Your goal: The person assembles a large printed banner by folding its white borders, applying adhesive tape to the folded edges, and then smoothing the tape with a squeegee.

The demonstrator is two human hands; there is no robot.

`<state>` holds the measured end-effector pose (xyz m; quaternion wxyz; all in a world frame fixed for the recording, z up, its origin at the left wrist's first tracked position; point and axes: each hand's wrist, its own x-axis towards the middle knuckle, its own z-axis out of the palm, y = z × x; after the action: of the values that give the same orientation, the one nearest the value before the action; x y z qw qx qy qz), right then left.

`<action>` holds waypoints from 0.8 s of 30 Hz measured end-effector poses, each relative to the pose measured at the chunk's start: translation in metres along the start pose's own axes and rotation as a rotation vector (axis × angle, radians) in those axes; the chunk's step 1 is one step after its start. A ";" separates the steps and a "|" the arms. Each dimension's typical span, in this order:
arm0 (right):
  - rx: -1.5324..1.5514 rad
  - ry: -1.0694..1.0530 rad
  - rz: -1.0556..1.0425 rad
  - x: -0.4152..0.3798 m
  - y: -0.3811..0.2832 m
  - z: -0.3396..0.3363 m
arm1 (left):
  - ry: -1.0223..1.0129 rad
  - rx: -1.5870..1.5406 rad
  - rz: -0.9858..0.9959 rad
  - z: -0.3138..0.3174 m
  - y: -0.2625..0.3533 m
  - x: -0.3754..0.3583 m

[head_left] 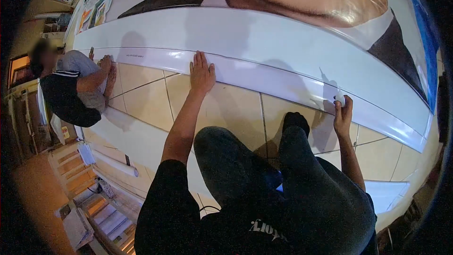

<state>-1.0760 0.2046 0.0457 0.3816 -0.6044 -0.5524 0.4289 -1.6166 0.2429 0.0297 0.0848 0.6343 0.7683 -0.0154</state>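
Observation:
A large printed banner (283,38) is spread over the tiled floor, with a white strip (245,73) along its near edge marked off by a thin dark line. My left hand (202,74) lies flat on this strip, fingers stretched out and pointing away from me. Further right, my right hand (345,113) is closed around a small white squeeze bottle (340,96), held upright at the strip. A pointed shadow falls on the white border beside the bottle.
At the left another person (71,85) crouches with hands at the banner's edge. Beige floor tiles (226,106) lie between the banner and my knees. A white roll (111,160) and a wooden frame (71,167) are at the lower left.

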 end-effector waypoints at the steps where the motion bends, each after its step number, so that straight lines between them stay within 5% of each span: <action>1: 0.053 0.017 0.025 0.000 0.000 0.001 | -0.008 -0.002 -0.012 0.001 0.006 -0.001; 24: 0.256 0.439 -0.154 -0.001 -0.049 -0.051 | -0.139 -0.207 -0.139 0.007 0.194 -0.027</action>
<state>-1.0447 0.2087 0.1094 0.5970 -0.5859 -0.4423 0.3234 -1.4217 0.2534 0.0432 0.2015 0.5650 0.8000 0.0140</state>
